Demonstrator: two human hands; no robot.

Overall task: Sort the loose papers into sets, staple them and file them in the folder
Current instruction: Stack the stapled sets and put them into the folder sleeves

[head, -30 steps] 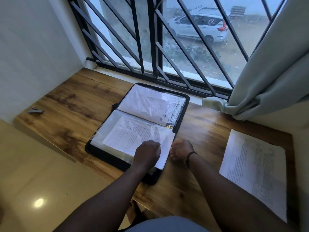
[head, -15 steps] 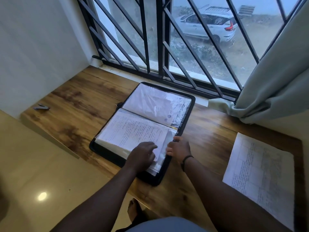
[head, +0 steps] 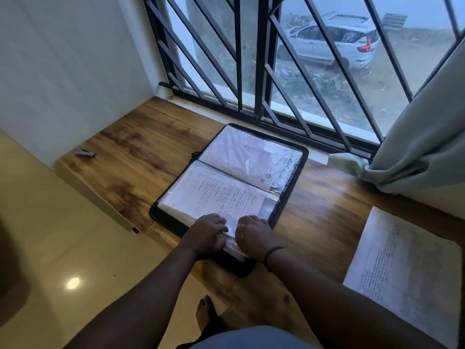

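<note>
— Why do both hands sit at the near edge of the black zip-round display folder, just below the middle of the frame?

— It looks as if the person is seating a handwritten white paper set in the folder's clear plastic sleeve. The left hand lies on the page with its fingers bent downward, apparently pressing. The right hand has its fingers curled at the sleeve's open edge, though whether it pinches the plastic or only rests there is hard to tell from this angle.

— And the count?

— One folder, lying open on the brown wooden ledge. One more printed white sheet stack waits at lower right, well apart from the folder. One small grey metal stapler, or so it appears, lies at the left.
</note>
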